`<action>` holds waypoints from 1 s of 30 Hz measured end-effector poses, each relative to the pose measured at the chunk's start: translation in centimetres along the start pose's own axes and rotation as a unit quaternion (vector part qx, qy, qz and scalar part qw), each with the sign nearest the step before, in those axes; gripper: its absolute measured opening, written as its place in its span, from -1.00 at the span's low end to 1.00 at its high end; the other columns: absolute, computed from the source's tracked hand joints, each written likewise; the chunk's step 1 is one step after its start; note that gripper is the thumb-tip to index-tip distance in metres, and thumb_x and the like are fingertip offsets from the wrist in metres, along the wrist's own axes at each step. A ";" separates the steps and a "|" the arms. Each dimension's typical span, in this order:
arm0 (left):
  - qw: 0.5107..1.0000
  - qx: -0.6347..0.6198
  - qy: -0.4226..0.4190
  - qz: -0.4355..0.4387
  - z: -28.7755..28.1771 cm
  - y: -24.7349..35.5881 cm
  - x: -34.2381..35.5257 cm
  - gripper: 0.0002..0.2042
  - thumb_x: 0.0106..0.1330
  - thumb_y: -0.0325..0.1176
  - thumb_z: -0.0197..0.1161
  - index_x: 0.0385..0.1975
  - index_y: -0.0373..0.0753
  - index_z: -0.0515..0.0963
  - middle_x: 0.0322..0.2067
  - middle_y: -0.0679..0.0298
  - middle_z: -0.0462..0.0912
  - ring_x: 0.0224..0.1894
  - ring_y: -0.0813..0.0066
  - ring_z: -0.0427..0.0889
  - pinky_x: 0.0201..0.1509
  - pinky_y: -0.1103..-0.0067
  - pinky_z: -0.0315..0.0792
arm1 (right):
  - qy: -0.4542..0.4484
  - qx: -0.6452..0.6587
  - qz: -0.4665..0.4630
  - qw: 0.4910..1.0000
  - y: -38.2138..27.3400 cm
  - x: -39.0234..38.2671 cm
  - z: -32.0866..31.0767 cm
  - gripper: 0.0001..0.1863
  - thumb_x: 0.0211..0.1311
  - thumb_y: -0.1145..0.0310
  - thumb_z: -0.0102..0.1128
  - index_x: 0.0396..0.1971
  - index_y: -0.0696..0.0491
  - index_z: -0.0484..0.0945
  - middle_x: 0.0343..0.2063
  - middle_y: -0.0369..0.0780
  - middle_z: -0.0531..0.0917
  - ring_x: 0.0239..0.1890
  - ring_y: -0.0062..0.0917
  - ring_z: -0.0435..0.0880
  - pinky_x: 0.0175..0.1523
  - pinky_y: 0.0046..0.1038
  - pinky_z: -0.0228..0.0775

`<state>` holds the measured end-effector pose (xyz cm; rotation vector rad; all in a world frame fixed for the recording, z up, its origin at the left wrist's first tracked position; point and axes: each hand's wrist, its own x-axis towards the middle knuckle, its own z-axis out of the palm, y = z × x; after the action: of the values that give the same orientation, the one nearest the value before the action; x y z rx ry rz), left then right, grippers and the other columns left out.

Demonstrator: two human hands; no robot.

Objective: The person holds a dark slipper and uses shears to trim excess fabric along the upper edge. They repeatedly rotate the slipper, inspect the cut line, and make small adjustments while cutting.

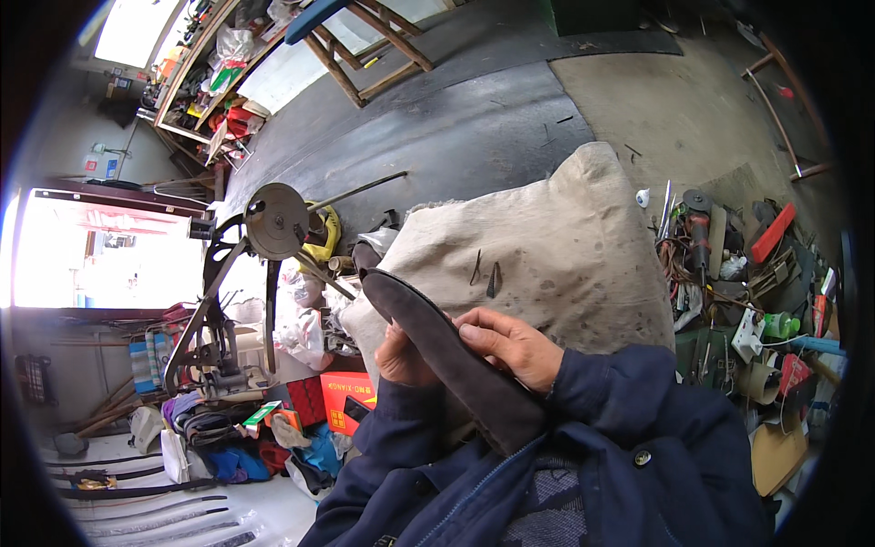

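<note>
A dark, suede-like shoe (456, 369) lies slantwise over my lap, one end pointing away from me and the other close to my jacket. My left hand (403, 357) is closed around its left side, fingers partly hidden behind it. On the right edge, my right hand (513, 345) grips with thumb and fingers pressed together. Whether a small piece sits between those fingertips cannot be seen. Beneath is a stained beige cloth (556, 228) spread over my knees. Two dark scraps rest on it, one a pointed sliver (493, 280).
A hand-cranked sewing machine (276, 221) with a round wheel stands at left. Near it are a red box (348, 397) and heaped bags and cloths. Tools, including an angle grinder (698, 228), crowd the right side. A wooden stool (374, 46) stands far off.
</note>
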<state>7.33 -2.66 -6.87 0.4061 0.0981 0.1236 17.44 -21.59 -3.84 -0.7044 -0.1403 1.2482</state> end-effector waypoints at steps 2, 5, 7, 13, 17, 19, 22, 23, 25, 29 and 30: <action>1.000 0.002 0.007 -0.011 0.1 0.0 0.5 -0.47 0.44 -0.16 0.18 0.24 -0.45 0.40 0.07 -0.14 0.61 0.10 -0.01 0.66 0.21 0.18 0.60 | 0.002 0.011 -0.003 1.000 0.0 0.1 -0.2 -0.70 0.58 0.16 0.10 0.04 0.07 0.52 -0.26 -0.42 0.58 -0.29 -0.85 0.48 -0.22 -0.75 0.32; 0.999 0.036 0.013 -0.009 0.1 0.1 0.9 -0.48 0.43 -0.16 0.19 0.23 -0.45 0.41 0.06 -0.13 0.60 0.10 0.02 0.65 0.20 0.20 0.60 | -0.002 0.013 -0.010 1.000 0.0 0.2 -0.6 -0.69 0.57 0.16 0.11 0.05 0.08 0.53 -0.22 -0.40 0.61 -0.22 -0.82 0.53 -0.13 -0.71 0.39; 0.998 0.056 0.017 -0.004 0.0 0.1 0.9 -0.48 0.43 -0.15 0.20 0.21 -0.45 0.42 0.06 -0.12 0.60 0.09 0.03 0.65 0.20 0.21 0.60 | 0.001 0.006 -0.013 1.000 0.2 0.2 -0.8 -0.68 0.57 0.16 0.11 0.05 0.09 0.54 -0.20 -0.39 0.62 -0.20 -0.80 0.55 -0.09 -0.69 0.42; 0.997 0.058 0.042 0.011 -1.0 0.1 0.6 -0.49 0.43 -0.13 0.20 0.18 -0.45 0.45 0.05 -0.12 0.61 0.06 0.04 0.66 0.17 0.23 0.60 | 0.018 -0.039 0.000 0.999 0.4 0.5 -1.0 -0.69 0.58 0.19 0.10 0.05 0.10 0.58 -0.13 -0.35 0.66 -0.13 -0.76 0.58 -0.03 -0.62 0.47; 0.996 0.044 0.083 0.013 -0.9 0.1 0.8 -0.55 0.45 -0.16 0.17 0.15 -0.42 0.49 0.01 -0.08 0.65 0.03 0.02 0.68 0.18 0.17 0.58 | 0.041 -0.156 -0.064 0.985 -0.3 -0.4 -0.3 -0.60 0.53 0.12 0.15 0.07 0.16 0.59 -0.10 -0.22 0.68 -0.11 -0.62 0.63 -0.01 -0.54 0.50; 0.994 0.059 0.088 0.001 -0.4 0.1 1.0 -0.59 0.46 -0.18 0.18 0.14 -0.35 0.50 0.00 -0.01 0.68 0.01 0.05 0.71 0.16 0.16 0.60 | 0.064 -0.255 -0.105 0.959 -1.0 -1.0 0.1 -0.52 0.46 0.06 0.23 0.08 0.19 0.59 -0.08 -0.13 0.67 -0.10 -0.49 0.68 0.01 -0.47 0.51; 0.992 0.085 0.087 -0.013 0.5 0.0 1.1 -0.66 0.48 -0.20 0.20 0.13 -0.24 0.51 -0.02 0.12 0.71 -0.02 0.12 0.74 0.09 0.18 0.64 | 0.080 -0.366 -0.169 0.912 -2.0 -1.9 0.9 -0.42 0.32 -0.01 0.36 0.07 0.20 0.59 -0.06 -0.02 0.64 -0.07 -0.27 0.69 0.05 -0.38 0.52; 0.992 0.083 0.089 -0.009 0.7 -0.1 1.2 -0.67 0.48 -0.20 0.21 0.12 -0.23 0.51 -0.02 0.12 0.71 -0.03 0.13 0.75 0.08 0.17 0.65 | 0.087 -0.378 -0.169 0.906 -2.1 -1.9 1.2 -0.37 0.23 -0.02 0.44 0.07 0.20 0.58 -0.05 0.01 0.62 -0.03 -0.15 0.68 0.09 -0.31 0.51; 0.992 0.089 0.093 0.004 1.2 -0.2 1.4 -0.68 0.49 -0.21 0.20 0.12 -0.23 0.51 -0.03 0.13 0.71 -0.04 0.16 0.75 0.08 0.18 0.66 | 0.095 -0.388 -0.175 0.900 -2.4 -2.0 1.7 -0.34 0.20 -0.01 0.46 0.09 0.22 0.56 -0.04 0.01 0.62 -0.02 -0.14 0.68 0.12 -0.29 0.50; 0.991 0.081 0.106 -0.008 2.2 -0.3 1.7 -0.68 0.48 -0.27 0.21 0.13 -0.25 0.51 -0.01 0.13 0.70 -0.01 0.18 0.73 0.10 0.23 0.64 | 0.101 -0.421 -0.178 0.884 -2.5 -2.1 2.0 -0.33 0.18 0.07 0.46 0.13 0.22 0.48 -0.03 0.03 0.63 0.02 -0.11 0.67 0.15 -0.28 0.48; 0.989 0.094 0.117 0.004 2.5 -0.4 2.0 -0.68 0.47 -0.29 0.22 0.13 -0.26 0.50 -0.01 0.13 0.70 -0.01 0.19 0.73 0.10 0.25 0.64 | 0.106 -0.417 -0.177 0.885 -2.5 -2.1 2.0 -0.36 0.19 0.10 0.44 0.12 0.22 0.47 -0.03 0.03 0.64 0.02 -0.10 0.67 0.15 -0.27 0.48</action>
<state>9.60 -3.68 -4.89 0.5797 0.3421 0.1702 17.88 -22.99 -0.32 -1.4790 -0.6220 0.7129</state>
